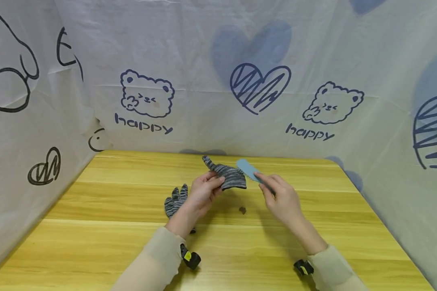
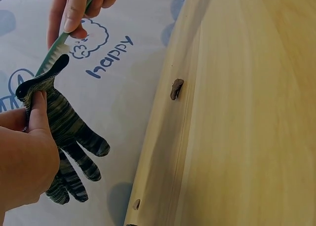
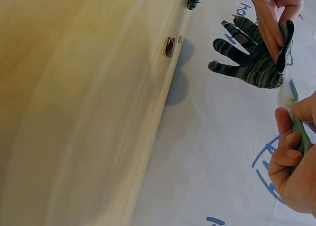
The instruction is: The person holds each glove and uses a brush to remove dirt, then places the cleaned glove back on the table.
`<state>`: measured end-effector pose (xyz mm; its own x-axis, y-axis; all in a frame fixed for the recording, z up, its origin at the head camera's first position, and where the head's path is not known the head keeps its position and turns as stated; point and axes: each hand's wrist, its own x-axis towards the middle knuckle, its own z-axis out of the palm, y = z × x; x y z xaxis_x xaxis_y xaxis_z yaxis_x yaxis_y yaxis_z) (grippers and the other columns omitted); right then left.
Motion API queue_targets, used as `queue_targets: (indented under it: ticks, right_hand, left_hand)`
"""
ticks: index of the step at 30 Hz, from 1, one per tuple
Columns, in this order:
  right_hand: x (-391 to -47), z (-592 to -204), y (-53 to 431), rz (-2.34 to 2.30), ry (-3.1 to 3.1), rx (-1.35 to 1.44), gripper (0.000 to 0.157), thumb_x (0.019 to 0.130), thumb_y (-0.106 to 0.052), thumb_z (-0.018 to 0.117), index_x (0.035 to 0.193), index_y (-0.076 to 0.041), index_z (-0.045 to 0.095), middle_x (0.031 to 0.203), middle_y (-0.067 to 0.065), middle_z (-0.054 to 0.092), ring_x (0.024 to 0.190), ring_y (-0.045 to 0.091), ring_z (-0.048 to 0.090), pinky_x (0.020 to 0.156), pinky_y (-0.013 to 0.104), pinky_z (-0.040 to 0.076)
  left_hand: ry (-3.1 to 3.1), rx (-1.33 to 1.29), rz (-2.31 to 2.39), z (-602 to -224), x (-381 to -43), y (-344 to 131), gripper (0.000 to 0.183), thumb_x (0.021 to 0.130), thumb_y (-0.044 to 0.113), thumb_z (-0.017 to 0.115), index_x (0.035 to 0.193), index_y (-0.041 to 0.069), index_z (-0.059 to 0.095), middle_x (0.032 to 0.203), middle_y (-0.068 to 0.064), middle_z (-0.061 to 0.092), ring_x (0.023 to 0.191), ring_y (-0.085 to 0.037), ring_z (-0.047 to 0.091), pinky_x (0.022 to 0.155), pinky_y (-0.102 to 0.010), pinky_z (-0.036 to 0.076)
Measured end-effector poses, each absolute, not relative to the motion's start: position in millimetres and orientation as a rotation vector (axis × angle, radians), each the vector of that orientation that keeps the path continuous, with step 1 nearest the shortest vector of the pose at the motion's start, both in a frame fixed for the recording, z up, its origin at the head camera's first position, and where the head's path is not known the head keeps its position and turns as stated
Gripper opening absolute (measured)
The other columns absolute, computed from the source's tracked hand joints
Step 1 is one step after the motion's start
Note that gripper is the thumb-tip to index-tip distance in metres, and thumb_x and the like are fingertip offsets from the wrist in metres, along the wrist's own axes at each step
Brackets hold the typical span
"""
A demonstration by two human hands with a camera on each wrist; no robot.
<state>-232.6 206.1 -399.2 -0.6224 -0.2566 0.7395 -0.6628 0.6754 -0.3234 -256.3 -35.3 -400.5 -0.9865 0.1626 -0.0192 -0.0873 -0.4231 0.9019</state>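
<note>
My left hand pinches a dark grey striped knit glove by its cuff, thumb on top, raised over the table. In the left wrist view the glove's fingers hang loose below the hand. To the right, my right hand grips a light blue-green brush by its handle. Its white bristles face the glove near the cuff; whether they touch it I cannot tell. A second striped glove lies on the table, partly hidden behind my left forearm.
A small crumpled brown piece lies on the wooden table below the hands. A smaller bit shows in the left wrist view. White printed cloth hangs behind the table and along both sides.
</note>
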Motion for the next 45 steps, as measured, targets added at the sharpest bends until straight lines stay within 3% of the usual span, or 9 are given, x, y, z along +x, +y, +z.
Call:
queue_targets:
  ticks: [7, 15, 17, 19, 22, 31, 45]
  right_hand:
    - [-232, -395, 209, 0.791, -2.195, 0.627, 0.039, 0.094, 0.001, 0.073, 0.132, -0.008, 0.072, 0.104, 0.013, 0.073, 0.068, 0.014, 0.057, 0.053, 0.026, 0.048]
    - [-225, -394, 198, 0.767, -2.118, 0.800, 0.042, 0.091, 0.003, 0.074, 0.132, -0.008, 0.072, 0.102, 0.009, 0.072, 0.065, 0.008, 0.050, 0.051, 0.024, 0.044]
    - [-224, -396, 194, 0.743, -2.110, 0.839, 0.042, 0.091, 0.003, 0.075, 0.131, -0.008, 0.072, 0.102, 0.009, 0.072, 0.063, 0.006, 0.048, 0.049, 0.022, 0.042]
    - [-222, -397, 191, 0.725, -2.109, 0.866, 0.041, 0.091, 0.002, 0.076, 0.130, -0.008, 0.073, 0.101, 0.009, 0.072, 0.062, 0.006, 0.049, 0.049, 0.022, 0.042]
    - [-221, -399, 188, 0.718, -2.117, 0.883, 0.040, 0.091, 0.002, 0.076, 0.129, -0.008, 0.073, 0.102, 0.009, 0.072, 0.065, 0.008, 0.054, 0.050, 0.023, 0.045]
    - [-221, -401, 187, 0.738, -2.177, 0.860, 0.041, 0.092, 0.002, 0.076, 0.131, -0.009, 0.072, 0.104, 0.008, 0.072, 0.074, 0.013, 0.063, 0.055, 0.026, 0.050]
    - [-225, -400, 194, 0.719, -2.186, 0.797, 0.040, 0.092, 0.000, 0.076, 0.131, -0.011, 0.073, 0.102, 0.007, 0.073, 0.073, 0.013, 0.063, 0.056, 0.027, 0.053]
  left_hand:
    - [1.577, 0.103, 2.551, -400, -256, -36, 0.058, 0.104, -0.005, 0.054, 0.157, -0.011, 0.031, 0.071, 0.009, 0.043, 0.069, -0.003, 0.047, 0.064, -0.015, 0.047]
    - [1.577, 0.116, 2.538, -401, -255, -34, 0.049, 0.103, -0.006, 0.054, 0.150, -0.011, 0.041, 0.072, 0.006, 0.042, 0.067, -0.004, 0.046, 0.062, -0.016, 0.047]
    - [1.583, 0.115, 2.527, -402, -255, -33, 0.052, 0.103, -0.005, 0.055, 0.152, -0.012, 0.038, 0.089, -0.003, 0.060, 0.070, -0.003, 0.050, 0.064, -0.016, 0.049]
    - [1.588, 0.117, 2.513, -402, -254, -33, 0.056, 0.104, -0.005, 0.055, 0.155, -0.012, 0.034, 0.119, -0.020, 0.065, 0.076, -0.002, 0.055, 0.066, -0.015, 0.050]
    - [1.597, 0.129, 2.492, -402, -254, -32, 0.061, 0.104, -0.004, 0.054, 0.158, -0.010, 0.028, 0.158, -0.027, 0.041, 0.086, -0.002, 0.062, 0.071, -0.013, 0.053]
    - [1.601, 0.112, 2.478, -403, -255, -32, 0.060, 0.104, -0.003, 0.055, 0.158, -0.010, 0.028, 0.140, -0.025, 0.055, 0.083, -0.004, 0.062, 0.070, -0.014, 0.054]
    - [1.596, 0.127, 2.462, -401, -253, -34, 0.064, 0.106, -0.001, 0.054, 0.161, -0.009, 0.023, 0.164, -0.025, 0.032, 0.088, -0.002, 0.061, 0.070, -0.015, 0.052]
